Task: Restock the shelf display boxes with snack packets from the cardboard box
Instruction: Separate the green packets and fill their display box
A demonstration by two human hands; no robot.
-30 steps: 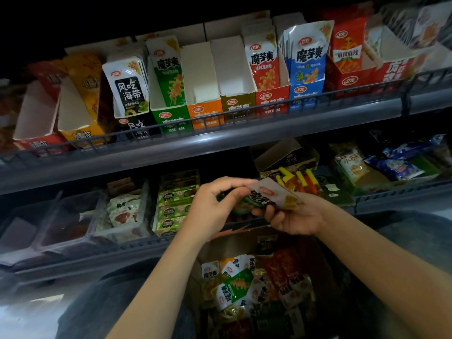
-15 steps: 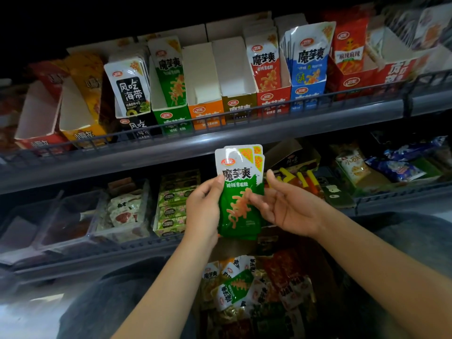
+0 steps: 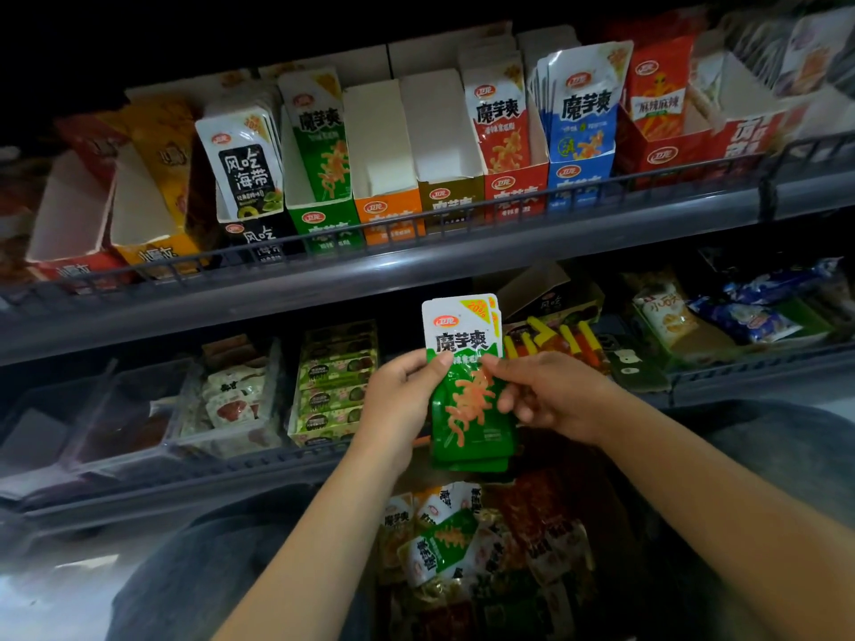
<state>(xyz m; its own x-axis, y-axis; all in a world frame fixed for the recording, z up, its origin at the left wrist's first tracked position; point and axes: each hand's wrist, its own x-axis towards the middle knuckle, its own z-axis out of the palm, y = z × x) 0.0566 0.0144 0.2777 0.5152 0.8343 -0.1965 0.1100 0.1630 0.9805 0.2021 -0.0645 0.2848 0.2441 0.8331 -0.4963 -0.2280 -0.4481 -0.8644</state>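
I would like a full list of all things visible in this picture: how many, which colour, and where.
green packets: a few stacked, green and white, held upright before the lower shelf
green display box: one, upper shelf, packet inside
orange display box: one, upper shelf, no packet visible
olive display box: one, upper shelf, no packet visible
red display box: one, upper shelf, red packets
blue display box: one, upper shelf, blue packets
cardboard box: one, below the hands, mixed packets
clear bins: several, lower shelf, left
left hand: grips the stack's left edge
right hand: pinches its right edge
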